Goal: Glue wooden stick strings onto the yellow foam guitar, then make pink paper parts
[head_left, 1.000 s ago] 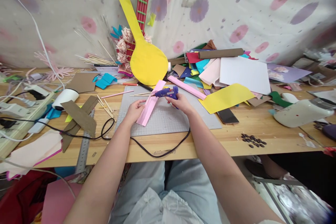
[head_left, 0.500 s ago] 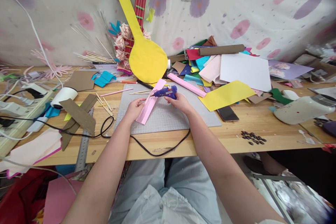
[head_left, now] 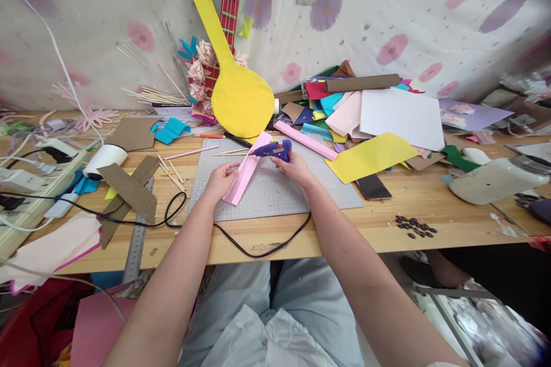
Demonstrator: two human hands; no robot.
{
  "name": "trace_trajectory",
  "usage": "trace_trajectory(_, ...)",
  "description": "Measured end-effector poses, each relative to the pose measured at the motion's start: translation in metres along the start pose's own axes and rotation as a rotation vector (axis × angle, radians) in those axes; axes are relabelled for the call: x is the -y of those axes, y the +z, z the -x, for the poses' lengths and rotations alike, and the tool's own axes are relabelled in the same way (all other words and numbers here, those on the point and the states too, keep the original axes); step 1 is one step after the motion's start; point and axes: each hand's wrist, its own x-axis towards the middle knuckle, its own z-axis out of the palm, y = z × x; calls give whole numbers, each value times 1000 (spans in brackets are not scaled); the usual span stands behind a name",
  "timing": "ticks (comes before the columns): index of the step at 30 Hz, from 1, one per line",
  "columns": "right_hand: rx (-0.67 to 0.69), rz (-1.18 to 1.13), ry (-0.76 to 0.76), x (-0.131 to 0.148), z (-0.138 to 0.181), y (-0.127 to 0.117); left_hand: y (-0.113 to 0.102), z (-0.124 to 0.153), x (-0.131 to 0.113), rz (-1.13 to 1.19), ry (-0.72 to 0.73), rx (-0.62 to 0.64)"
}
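A folded pink paper strip (head_left: 244,174) lies slanted on the grey cutting mat (head_left: 279,195). My left hand (head_left: 220,180) pinches its lower left edge and holds it down. My right hand (head_left: 294,168) is closed round a small blue glue gun (head_left: 272,151), whose nozzle points left onto the upper part of the pink strip. The gun's black cord (head_left: 258,251) loops off the table's front edge.
A yellow guitar-shaped cutout (head_left: 237,89) and a heap of coloured sheets (head_left: 370,114) stand behind the mat. Brown card pieces (head_left: 128,188), a metal ruler (head_left: 136,241), wooden sticks (head_left: 173,173) and a power strip (head_left: 26,183) lie left; a phone (head_left: 373,187) and dark seeds (head_left: 414,227) right.
The glue gun's nozzle has crept slightly up along the pink strip. Both hands keep their grips and stay nearly in place.
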Motion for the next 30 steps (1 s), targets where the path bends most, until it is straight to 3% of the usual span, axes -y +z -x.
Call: trace_trajectory(30,53,218,-74,12,6,1,2,2,-3,14,-28,23)
